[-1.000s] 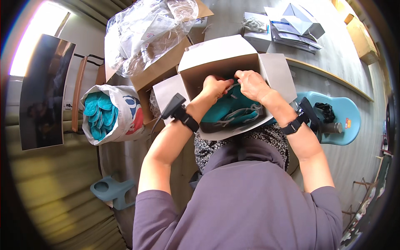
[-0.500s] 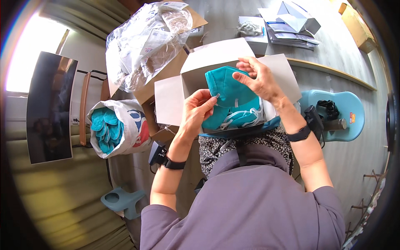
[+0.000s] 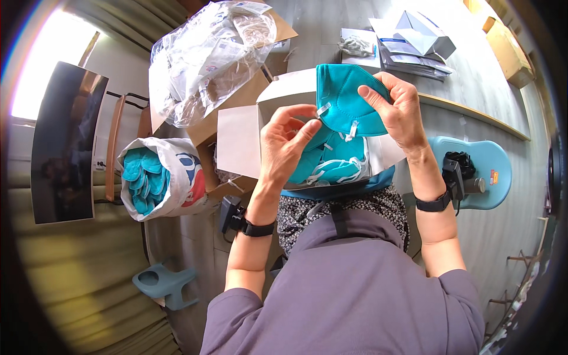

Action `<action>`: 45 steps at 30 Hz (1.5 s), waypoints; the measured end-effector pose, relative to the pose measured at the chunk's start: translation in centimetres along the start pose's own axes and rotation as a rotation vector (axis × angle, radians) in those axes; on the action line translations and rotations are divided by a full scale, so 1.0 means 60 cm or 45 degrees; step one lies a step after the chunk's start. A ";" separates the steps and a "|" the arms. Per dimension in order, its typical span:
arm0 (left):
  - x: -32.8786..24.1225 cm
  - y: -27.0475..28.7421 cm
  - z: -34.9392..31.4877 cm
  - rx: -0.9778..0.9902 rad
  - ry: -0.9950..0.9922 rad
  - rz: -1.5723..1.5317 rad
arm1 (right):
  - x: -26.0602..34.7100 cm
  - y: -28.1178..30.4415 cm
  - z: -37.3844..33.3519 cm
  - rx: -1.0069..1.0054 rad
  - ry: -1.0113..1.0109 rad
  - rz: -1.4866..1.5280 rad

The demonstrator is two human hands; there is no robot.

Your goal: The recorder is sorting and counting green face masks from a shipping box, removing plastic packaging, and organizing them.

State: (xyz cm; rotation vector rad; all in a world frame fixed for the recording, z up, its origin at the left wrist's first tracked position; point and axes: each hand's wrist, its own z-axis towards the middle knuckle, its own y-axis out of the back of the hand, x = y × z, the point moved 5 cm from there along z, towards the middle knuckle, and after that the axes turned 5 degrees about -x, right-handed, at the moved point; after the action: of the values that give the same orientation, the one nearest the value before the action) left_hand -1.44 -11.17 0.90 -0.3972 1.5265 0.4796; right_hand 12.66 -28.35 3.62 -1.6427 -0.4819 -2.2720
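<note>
Head view: the right hand (image 3: 401,115) is clamping a teal fold-flat mask (image 3: 349,97) by its right edge, the thumb lying across the front, and is holding it up over an open carton (image 3: 238,142) with pale flaps. The left hand (image 3: 280,145) is hovering at the mask's left edge, thumb and forefinger parted beside a small white tab (image 3: 323,109); whether it is touching the tab I cannot tell. Below, other teal masks (image 3: 343,152) are lying in the carton, white ear loops (image 3: 322,173) trailing over them. To the left, a white bag (image 3: 174,204) is gaping open, holding a heap of similar masks (image 3: 145,177). The step in hand seems to be looking over one mask and its loop ends; the next move is probably calling for a steady right grip while the left fingers are securing the near edge
</note>
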 end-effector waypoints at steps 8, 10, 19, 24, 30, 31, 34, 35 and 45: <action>0.018 -0.055 -0.010 0.274 0.306 -0.486 | 0.017 -0.001 0.006 -0.070 0.021 -0.007; 0.014 -0.070 -0.018 0.219 0.332 -0.538 | 0.016 -0.004 0.009 -0.082 0.008 0.019; 0.073 -0.070 -0.015 0.195 0.125 -0.115 | 0.013 -0.011 0.007 -0.061 -0.019 -0.007; 0.045 -0.074 -0.023 0.310 0.050 -0.128 | 0.004 -0.016 0.005 -0.032 -0.056 0.016; -0.033 0.002 -0.069 0.532 0.201 -0.431 | -0.038 0.006 0.001 -0.072 -0.017 -0.252; -0.044 0.024 -0.073 0.512 0.011 -0.542 | -0.043 0.013 0.001 -0.101 -0.029 -0.267; -0.068 0.113 -0.084 0.273 -0.247 -1.037 | -0.067 0.032 -0.004 -0.088 -0.193 -0.176; -0.073 0.124 -0.087 0.284 -0.231 -1.188 | -0.070 0.029 -0.007 -0.069 -0.266 -0.051; -0.027 0.012 -0.036 0.415 0.512 -0.377 | 0.023 -0.026 -0.016 -0.178 0.653 -1.039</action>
State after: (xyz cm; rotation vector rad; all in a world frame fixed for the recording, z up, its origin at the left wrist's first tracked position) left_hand -3.61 -11.76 2.52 -0.4721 1.8575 -0.0920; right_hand 10.75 -27.44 4.49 -0.9032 -1.0037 -3.2244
